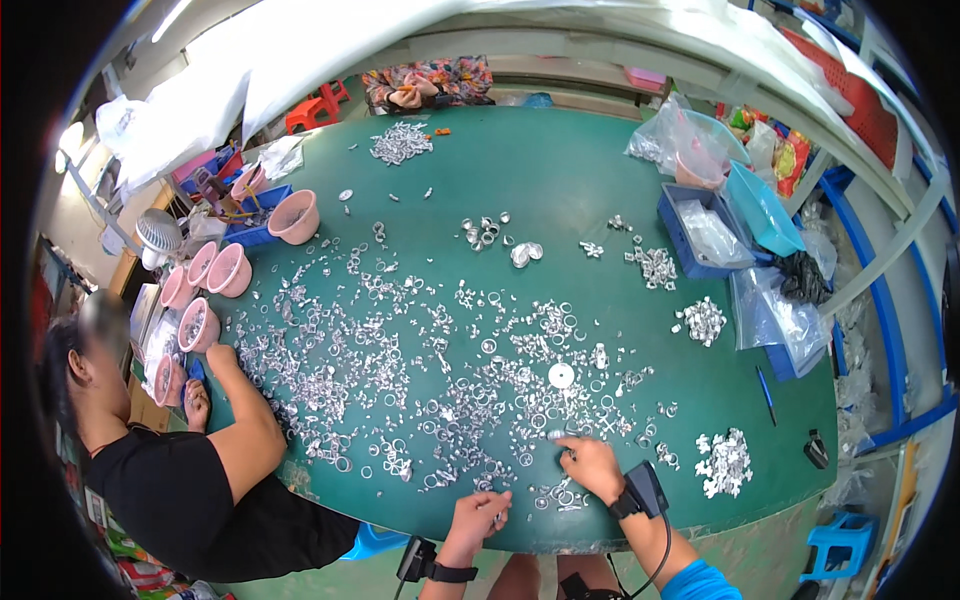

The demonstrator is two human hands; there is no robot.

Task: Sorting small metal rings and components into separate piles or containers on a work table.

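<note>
Near the front edge of the green table, my left hand is closed with its fingers curled together. Whatever lies between its fingertips is too small to make out. Farther right, my right hand reaches over the tabletop with its index finger stretched out. Its fingertip touches or nearly touches a small silvery metal piece. Around both hands lie many loose silvery rings and small metal parts, spread over the middle and left. A white round disc lies just beyond my right hand.
A co-worker sits at the left by pink bowls; another person's hands are at the far edge. Sorted piles of metal parts, a blue pen and blue bins line the right side.
</note>
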